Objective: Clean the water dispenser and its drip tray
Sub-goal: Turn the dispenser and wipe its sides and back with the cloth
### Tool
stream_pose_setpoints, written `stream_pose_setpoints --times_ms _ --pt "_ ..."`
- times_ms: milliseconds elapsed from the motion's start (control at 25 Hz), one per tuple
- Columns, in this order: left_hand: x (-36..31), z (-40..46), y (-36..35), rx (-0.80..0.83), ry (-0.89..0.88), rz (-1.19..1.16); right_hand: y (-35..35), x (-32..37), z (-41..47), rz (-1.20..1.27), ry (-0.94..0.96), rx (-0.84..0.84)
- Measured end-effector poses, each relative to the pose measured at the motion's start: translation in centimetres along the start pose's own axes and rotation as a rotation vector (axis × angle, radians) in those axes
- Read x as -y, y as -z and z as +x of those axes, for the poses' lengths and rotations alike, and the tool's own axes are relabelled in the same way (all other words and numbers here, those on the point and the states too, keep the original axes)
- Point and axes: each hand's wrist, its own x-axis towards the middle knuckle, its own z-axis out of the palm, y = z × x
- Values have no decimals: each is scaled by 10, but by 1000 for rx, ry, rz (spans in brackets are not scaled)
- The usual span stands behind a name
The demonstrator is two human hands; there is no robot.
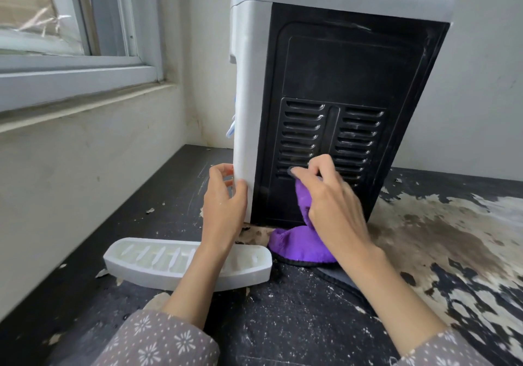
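A person cleans the back of a water dispenser (334, 88) that stands on a dark, badly worn counter (297, 323) beside a window (70, 34), its black rear panel (351, 68) turned toward the camera. The right hand (331, 198) grips a purple cloth (300, 241), fingers curled round the fabric, with the fingertips pressed against the lowest slots of the vent grille (325, 139); the loose end of the cloth trails down onto the counter at the foot of the dispenser. The left hand (223, 198) steadies the unit by its white lower left corner, thumb on the near face and fingers wrapped round the edge. The white drip tray (158, 263) lies detached on the counter, in front of the dispenser and to its left, slotted side up, partly hidden behind the left forearm. Dust streaks show along the rim of the black panel. A blue tap lever (231, 130) peeks out from the dispenser's far side. Both arms wear grey floral sleeves (158, 340), and pale patches of peeled surface spread across the counter on the right
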Motion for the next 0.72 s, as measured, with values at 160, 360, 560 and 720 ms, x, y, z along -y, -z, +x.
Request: stream_pose_setpoints --times_ms 160,360,560,720 --pt "-1 -1 1 4 12 -8 0 -3 8 169 18 77" --pt "0 0 0 -4 15 -3 4 -13 4 54 -54 -147" --pt "-1 -1 1 9 28 -15 -7 3 15 232 25 14" --pt "-1 -2 0 21 45 -21 0 -25 9 254 -27 -124"
